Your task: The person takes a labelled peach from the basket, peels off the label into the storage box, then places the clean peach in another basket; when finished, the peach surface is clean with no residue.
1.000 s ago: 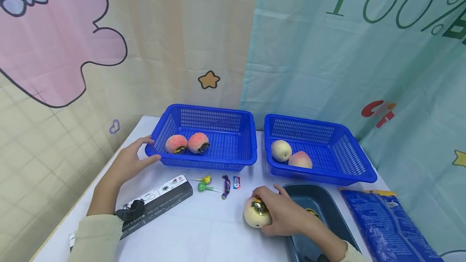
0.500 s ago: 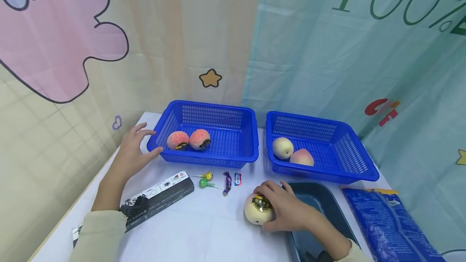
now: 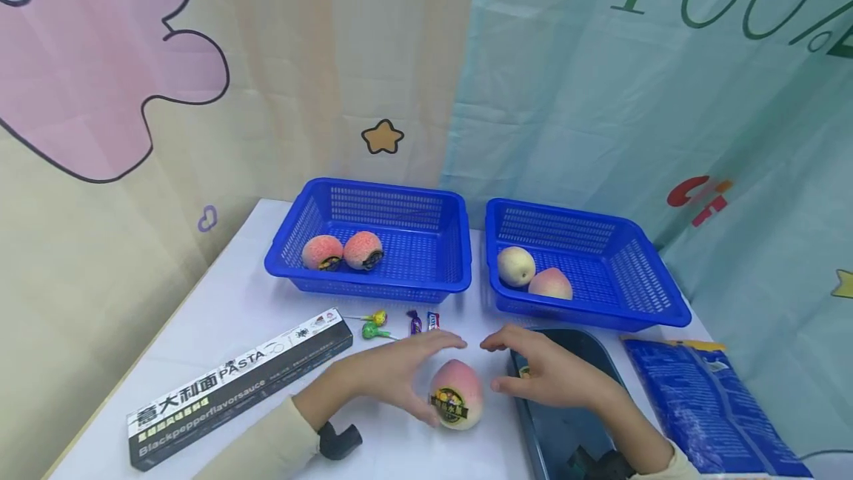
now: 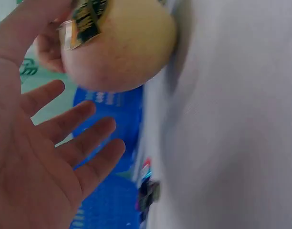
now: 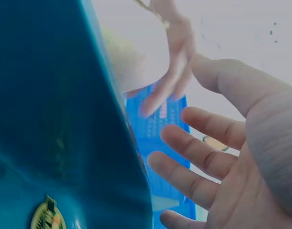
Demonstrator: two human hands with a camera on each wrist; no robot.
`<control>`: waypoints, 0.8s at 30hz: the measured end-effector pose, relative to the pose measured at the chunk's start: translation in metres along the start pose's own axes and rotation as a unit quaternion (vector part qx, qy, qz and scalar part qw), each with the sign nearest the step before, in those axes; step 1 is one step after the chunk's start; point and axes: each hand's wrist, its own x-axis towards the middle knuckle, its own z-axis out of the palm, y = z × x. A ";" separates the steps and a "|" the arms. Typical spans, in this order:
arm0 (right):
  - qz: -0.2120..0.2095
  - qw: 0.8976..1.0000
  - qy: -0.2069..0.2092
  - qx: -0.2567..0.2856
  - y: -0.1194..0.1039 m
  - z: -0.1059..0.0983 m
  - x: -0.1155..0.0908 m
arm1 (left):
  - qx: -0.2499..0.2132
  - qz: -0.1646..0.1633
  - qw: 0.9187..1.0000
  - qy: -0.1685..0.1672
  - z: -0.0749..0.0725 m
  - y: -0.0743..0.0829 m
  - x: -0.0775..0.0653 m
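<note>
A pink-and-cream peach (image 3: 457,395) with a black and gold sticker stands on the white table, pink tip up. On its left is my left hand (image 3: 392,372), fingers spread and curved loosely around that side. The thumb lies at the peach's edge; whether it touches, I cannot tell. My right hand (image 3: 549,372) is just right of the peach, apart from it, thumb and fingers parted and holding nothing. It hovers over a dark teal tray (image 3: 556,435). In the right wrist view a gold-edged sticker (image 5: 48,217) shows inside the tray; what bears it is unclear.
Behind stand two blue baskets, the left one (image 3: 386,291) with two reddish peaches (image 3: 363,250), the right one (image 3: 593,313) with two paler peaches (image 3: 516,267). Lollipops (image 3: 372,330) and wrapped candies (image 3: 415,322) lie mid-table. A pasta box (image 3: 240,384) is left, a blue bag (image 3: 706,406) right.
My left hand has left the left basket's edge and come right to the peach. My right hand has let go of the peach, which now stands turned, pink tip up.
</note>
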 end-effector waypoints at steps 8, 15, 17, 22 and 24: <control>-0.019 1.000 -0.008 0.004 -0.004 0.009 0.000 | -0.051 0.024 0.998 0.002 0.034 -0.009 0.019; -0.003 1.000 0.005 0.002 -0.001 0.007 -0.001 | -0.048 0.050 0.997 0.022 0.031 -0.010 0.022; -0.002 1.000 0.006 0.001 -0.001 0.007 -0.001 | -0.049 0.051 0.997 0.013 0.030 -0.011 0.022; -0.005 1.000 0.012 -0.003 0.000 0.007 -0.001 | -0.034 0.036 0.999 0.003 0.030 -0.013 0.020; -0.004 1.000 0.014 -0.006 -0.001 0.007 -0.001 | -0.027 0.029 0.999 0.007 0.030 -0.013 0.021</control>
